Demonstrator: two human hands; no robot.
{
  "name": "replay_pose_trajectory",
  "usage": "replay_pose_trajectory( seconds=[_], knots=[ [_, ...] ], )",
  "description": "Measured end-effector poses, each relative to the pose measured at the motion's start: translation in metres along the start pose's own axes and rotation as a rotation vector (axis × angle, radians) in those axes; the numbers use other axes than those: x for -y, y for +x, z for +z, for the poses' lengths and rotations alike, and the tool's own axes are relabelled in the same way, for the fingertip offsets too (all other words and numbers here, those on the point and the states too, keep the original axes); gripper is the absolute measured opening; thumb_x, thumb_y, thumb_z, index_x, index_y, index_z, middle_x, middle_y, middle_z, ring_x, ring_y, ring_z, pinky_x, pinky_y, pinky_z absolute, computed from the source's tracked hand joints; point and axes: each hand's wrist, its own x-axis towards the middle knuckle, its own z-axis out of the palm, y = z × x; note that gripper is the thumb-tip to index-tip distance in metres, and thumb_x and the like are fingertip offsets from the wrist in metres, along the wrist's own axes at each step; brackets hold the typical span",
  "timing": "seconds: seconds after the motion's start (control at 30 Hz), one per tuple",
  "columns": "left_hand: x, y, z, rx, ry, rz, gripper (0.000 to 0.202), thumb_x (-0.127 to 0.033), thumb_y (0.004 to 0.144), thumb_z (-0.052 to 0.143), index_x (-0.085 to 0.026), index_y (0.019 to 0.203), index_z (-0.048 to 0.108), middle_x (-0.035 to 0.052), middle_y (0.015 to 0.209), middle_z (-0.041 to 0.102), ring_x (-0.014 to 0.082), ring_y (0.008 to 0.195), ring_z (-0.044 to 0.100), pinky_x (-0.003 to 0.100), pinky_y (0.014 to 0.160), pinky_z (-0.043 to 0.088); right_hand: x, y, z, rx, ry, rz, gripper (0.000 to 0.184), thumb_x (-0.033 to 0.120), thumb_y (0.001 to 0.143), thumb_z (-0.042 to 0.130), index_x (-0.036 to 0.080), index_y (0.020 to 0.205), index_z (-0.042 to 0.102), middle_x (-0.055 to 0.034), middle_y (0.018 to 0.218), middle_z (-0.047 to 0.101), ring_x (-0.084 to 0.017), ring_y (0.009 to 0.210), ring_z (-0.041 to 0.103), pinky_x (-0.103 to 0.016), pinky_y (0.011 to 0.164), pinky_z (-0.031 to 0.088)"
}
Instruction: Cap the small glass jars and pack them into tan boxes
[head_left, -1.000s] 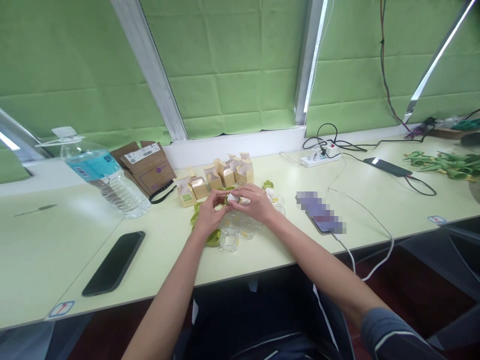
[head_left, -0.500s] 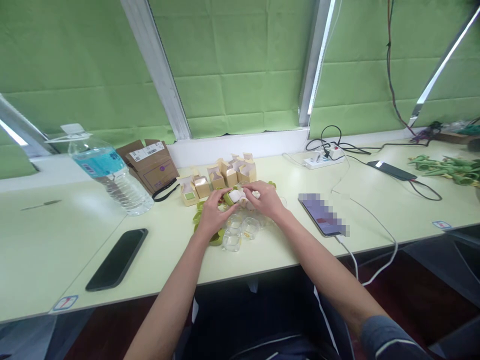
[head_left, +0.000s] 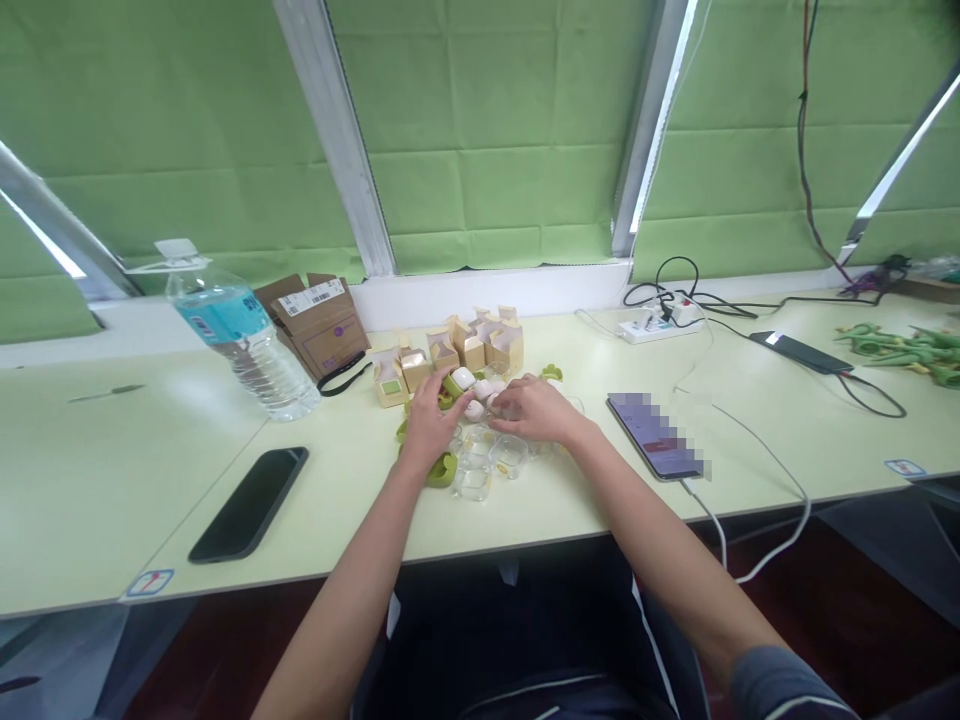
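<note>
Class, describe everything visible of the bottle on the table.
The bottle looks like clear plastic, with a white cap on, a white handle at the neck, a blue label around its upper part and ribbed walls below. It stands on its base on the table, partly in front of the cardboard box, and looks slanted in this view. Whether it touches the box is unclear.

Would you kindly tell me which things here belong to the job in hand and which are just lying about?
Likely in the job: pale rounded pieces by the left hand and right hand, green pieces, clear containers; perhaps small boxes.

Apparently lying about: water bottle, black phone, white-cabled phone, power strip.
</note>
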Motion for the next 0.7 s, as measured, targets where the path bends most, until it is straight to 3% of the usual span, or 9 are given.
replay_pose_trajectory(
  seconds=[0.2, 0.4, 0.7],
  knots=[
    [-0.0004, -0.0008, -0.0013, 0.035, -0.011, 0.01, 0.048, -0.047, 0.093, 0.062, -0.026, 0.136, 0.055, 0.0099, 0.129, 0.062, 0.0273, 0.118, 0.059, 0.043, 0.102, 0.046, 0.0016, -0.0021, -0.0015, 0.026, -0.019, -0.053, 0.033, 0.048, 0.085, 0.071, 0.023, 0.107, 0.077, -0.0074, 0.089, 0.074, -0.025, 0.089, 0.061, -0.035, 0.083, 0.041],
    [-0.0003, -0.0007, 0.0001, 0.029, -0.066, 0.026, 0.045, -0.042, 0.091, 0.066, -0.024, 0.132, 0.056, 0.0085, 0.125, 0.066, 0.0253, 0.112, 0.062, 0.04, 0.1, 0.048, 0.0046, -0.0053, -0.002, 0.033, 0.044, -0.017, 0.043, 0.038, 0.081, 0.074, 0.026, 0.122, 0.072, -0.0068, 0.086, 0.073, -0.03, 0.099, 0.056, -0.035, 0.081, 0.041],
    [0.0007, -0.0012, 0.001, 0.009, -0.052, 0.063, 0.045, -0.042, 0.091, 0.067, -0.024, 0.131, 0.058, 0.0088, 0.123, 0.064, 0.0251, 0.113, 0.061, 0.04, 0.1, 0.048, 0.0016, -0.0051, 0.0001, 0.079, 0.062, -0.021, 0.045, 0.031, 0.08, 0.073, 0.029, 0.125, 0.071, -0.0064, 0.086, 0.072, -0.03, 0.101, 0.055, -0.035, 0.081, 0.041]
  ],
)
